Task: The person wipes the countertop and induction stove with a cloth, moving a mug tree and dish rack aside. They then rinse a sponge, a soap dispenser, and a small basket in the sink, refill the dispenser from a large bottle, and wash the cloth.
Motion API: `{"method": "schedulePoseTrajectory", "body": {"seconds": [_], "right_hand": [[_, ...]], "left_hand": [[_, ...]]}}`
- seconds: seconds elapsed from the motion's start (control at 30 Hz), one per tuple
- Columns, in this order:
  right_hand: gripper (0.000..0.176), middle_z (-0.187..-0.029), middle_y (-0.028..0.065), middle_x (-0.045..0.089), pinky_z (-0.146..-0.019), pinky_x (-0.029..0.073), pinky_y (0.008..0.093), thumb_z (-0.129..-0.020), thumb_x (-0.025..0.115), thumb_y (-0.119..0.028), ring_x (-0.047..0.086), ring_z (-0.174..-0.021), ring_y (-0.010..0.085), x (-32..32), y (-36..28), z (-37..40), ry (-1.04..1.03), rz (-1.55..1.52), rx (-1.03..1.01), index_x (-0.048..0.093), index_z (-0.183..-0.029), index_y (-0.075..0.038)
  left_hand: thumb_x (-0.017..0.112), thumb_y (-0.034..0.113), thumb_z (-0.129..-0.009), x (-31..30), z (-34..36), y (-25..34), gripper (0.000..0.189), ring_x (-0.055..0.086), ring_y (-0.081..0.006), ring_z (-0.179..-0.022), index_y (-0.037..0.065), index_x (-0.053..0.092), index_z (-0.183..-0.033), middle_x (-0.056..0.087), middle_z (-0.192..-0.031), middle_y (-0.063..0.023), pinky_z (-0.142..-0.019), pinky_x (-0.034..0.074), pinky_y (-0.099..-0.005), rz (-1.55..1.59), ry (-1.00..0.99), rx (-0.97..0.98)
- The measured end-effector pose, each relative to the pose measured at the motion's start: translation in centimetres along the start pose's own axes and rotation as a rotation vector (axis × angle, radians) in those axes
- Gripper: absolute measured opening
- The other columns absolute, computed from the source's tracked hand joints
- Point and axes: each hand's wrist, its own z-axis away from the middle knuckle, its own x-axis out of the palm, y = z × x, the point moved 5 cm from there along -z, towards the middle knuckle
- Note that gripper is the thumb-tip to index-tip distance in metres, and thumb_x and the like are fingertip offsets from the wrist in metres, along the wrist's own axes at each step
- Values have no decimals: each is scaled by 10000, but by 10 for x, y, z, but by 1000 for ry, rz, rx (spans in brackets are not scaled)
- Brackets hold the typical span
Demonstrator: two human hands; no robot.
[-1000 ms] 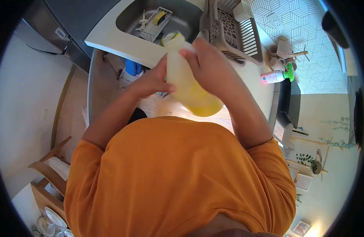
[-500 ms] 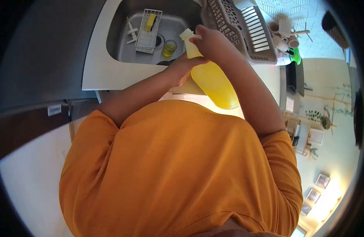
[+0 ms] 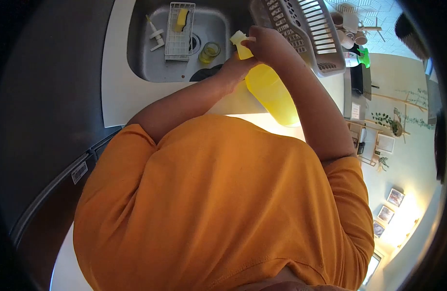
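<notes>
The left hand is curled around the shoulder of a large translucent yellow plastic bottle, and the right hand closes on its neck, thumb and finger pinching just below the pale mouth. The bottle is tilted between the forearms, its mouth near a grey metal sink. Inside the sink are a white wire rack holding a yellow sponge, a small round glass jar and a white plastic pump piece.
</notes>
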Motion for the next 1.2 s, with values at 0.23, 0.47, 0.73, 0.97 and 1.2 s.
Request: {"method": "schedulePoseTrajectory", "body": {"seconds": [0.23,0.47,0.73,0.97,1.2], "right_hand": [[314,-856,215,645,-747,486,440,-816,634,-302,621,-844,386,4,-14,-10,-50,120,-12,606,-972,-31],[322,-867,207,649,-756,488,437,-787,677,-285,623,-852,377,15,-19,-20,-81,183,-60,613,-973,-30],[333,-881,206,649,-773,484,442,-790,670,-294,624,-865,373,22,-14,-30,-100,224,-51,612,-967,-17],[344,-862,197,651,-781,489,435,-782,674,-311,625,-856,370,27,-14,-40,-138,273,-108,612,-944,-15],[347,-880,187,656,-787,488,434,-784,672,-318,629,-859,363,34,-15,-51,-163,291,-36,617,-955,-22]], "left_hand": [[715,235,-786,-19,-25,-23,555,575,-190,-1022,104,433,-1246,575,-1122,-61,-836,476,-344,180,-31,2],[690,227,-805,-27,-30,-26,526,588,-175,-992,126,424,-1247,587,-1092,-54,-828,480,-345,225,-24,37],[659,204,-830,-27,-31,-25,488,598,-185,-986,112,423,-1247,591,-1090,-61,-810,495,-343,258,-7,35],[634,211,-849,-29,-34,-24,450,613,-197,-956,101,427,-1233,600,-1078,-67,-801,501,-345,267,6,27],[617,218,-859,-33,-36,-25,382,615,-194,-946,96,466,-1188,613,-1033,-81,-792,505,-356,344,43,16]]}}
